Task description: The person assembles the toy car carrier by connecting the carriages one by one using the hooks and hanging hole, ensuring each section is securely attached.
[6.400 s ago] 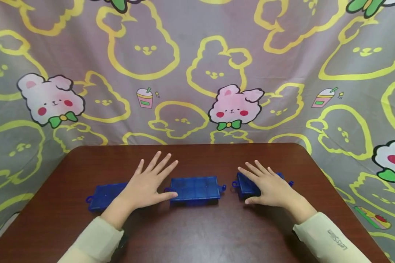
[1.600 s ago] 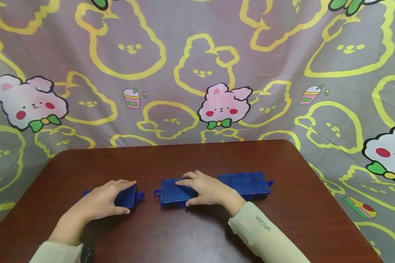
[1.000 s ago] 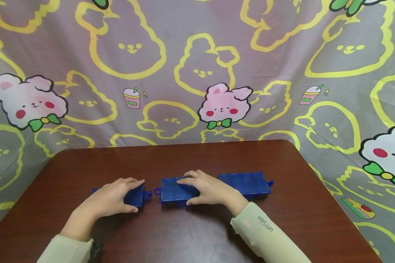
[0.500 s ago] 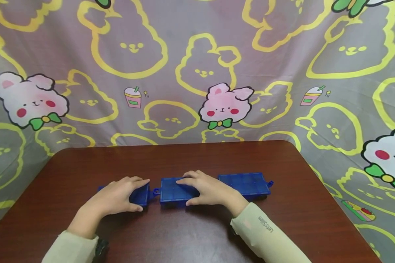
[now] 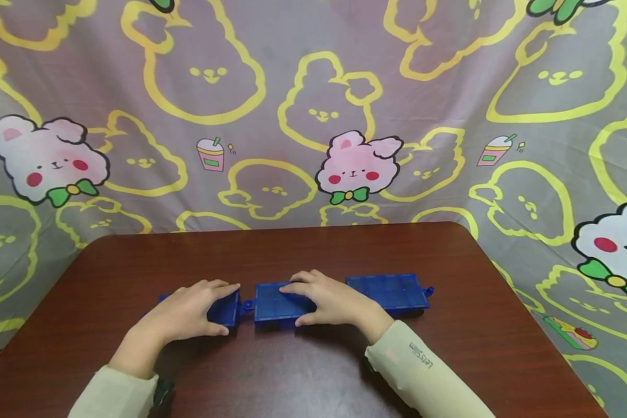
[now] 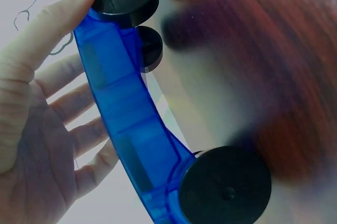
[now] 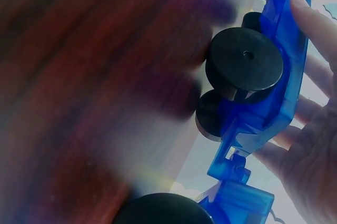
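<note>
Three translucent blue toy wagons with black wheels stand in a row on the table. My left hand (image 5: 184, 312) grips the left wagon (image 5: 223, 310) across its width, thumb on the near side and fingers on the far side. With my right hand (image 5: 333, 302) I hold the middle wagon (image 5: 276, 303) the same way. The left wagon's hook overlaps the middle wagon's ring at a coupling (image 5: 248, 306). Beyond my right hand stands the right wagon (image 5: 389, 291). In the right wrist view, a coupling (image 7: 231, 167) joins the held wagon to another blue piece.
The dark brown wooden table (image 5: 303, 371) has rounded far corners. Behind it hangs a grey curtain (image 5: 282, 128) with yellow outlines and cartoon rabbits. The right wagon's hook (image 5: 429, 291) points toward the table's right side.
Both hands were spread over separated wagons earlier. Over the last second my left hand has slid the left wagon rightward until it meets the middle wagon's ring. My right hand has stayed put.
</note>
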Demonstrator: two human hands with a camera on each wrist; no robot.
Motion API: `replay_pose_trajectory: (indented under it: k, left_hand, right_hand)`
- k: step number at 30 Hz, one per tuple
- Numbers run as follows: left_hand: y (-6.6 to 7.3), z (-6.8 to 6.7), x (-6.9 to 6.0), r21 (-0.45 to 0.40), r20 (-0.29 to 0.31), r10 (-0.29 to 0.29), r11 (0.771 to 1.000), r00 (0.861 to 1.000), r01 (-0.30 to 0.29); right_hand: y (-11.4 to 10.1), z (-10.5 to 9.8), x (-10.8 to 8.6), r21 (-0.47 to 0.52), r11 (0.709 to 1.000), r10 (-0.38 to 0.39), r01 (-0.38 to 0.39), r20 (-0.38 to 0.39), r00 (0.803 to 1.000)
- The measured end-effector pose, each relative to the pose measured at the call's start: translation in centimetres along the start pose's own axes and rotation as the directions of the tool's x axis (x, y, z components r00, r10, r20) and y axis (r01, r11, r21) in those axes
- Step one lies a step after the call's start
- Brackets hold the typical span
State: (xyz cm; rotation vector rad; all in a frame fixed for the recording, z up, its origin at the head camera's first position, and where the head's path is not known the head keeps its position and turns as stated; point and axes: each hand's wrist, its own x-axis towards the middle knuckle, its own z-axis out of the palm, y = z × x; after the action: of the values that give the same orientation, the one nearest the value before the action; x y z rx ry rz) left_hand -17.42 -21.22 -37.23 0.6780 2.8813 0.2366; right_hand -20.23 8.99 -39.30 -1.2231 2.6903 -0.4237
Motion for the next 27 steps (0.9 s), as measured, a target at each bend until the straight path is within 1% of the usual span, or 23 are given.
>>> replay_pose_trajectory:
  k: [5,13,17,20,24,27]
  left_hand:
    - [-0.1,0.2,0.2,-0.015,-0.011,0.004,1.000,1.000,-0.004]
    - [-0.3,0.4,0.3,-0.022,-0.015,0.024,0.999,1.000,-0.025]
    - [-0.4,0.4,0.4,-0.018,-0.012,0.026,0.999,1.000,-0.026]
    - [-0.3,0.1,0.4,-0.022,-0.017,0.038,0.999,0.999,-0.038]
    - [-0.3,-0.6,0.2,-0.018,-0.053,0.048,0.999,0.997,-0.049]
    - [-0.4,-1.2,0.0,0.017,-0.095,0.028,1.000,0.995,-0.026]
  right_hand:
    - [0.0,-0.1,-0.1,-0.005,1.000,0.016,-0.016,0.006,1.000]
    - [0.2,0.1,0.0,-0.003,1.000,0.012,-0.012,0.002,1.000]
    - [0.6,-0.1,-0.2,0.015,1.000,0.013,-0.013,-0.003,1.000]
    - [1.1,-0.6,-0.6,0.042,0.999,0.015,-0.014,-0.023,1.000]
    - [1.8,-1.6,-1.7,0.076,0.996,0.050,-0.046,-0.060,0.997]
    - [2.5,-2.4,-2.8,0.077,0.994,0.087,-0.080,-0.090,0.992]
